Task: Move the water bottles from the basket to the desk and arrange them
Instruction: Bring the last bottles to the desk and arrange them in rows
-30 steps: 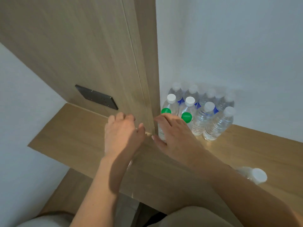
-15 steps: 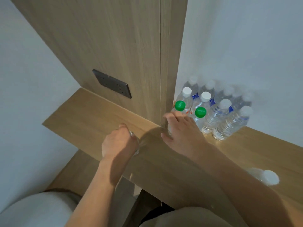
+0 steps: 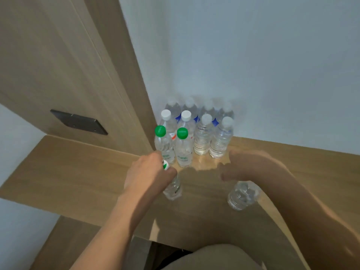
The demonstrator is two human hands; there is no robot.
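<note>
A block of upright water bottles (image 3: 194, 133) is filling the desk's (image 3: 68, 168) back corner, packed against the wooden panel (image 3: 78, 65) and the wall (image 3: 253, 55). The left stretch of desk is lying open. Two single bottles (image 3: 172, 189) (image 3: 241, 195) are occupying the space in front of the block

Right hand (image 3: 251, 166) blurred; grip unclear.
</note>
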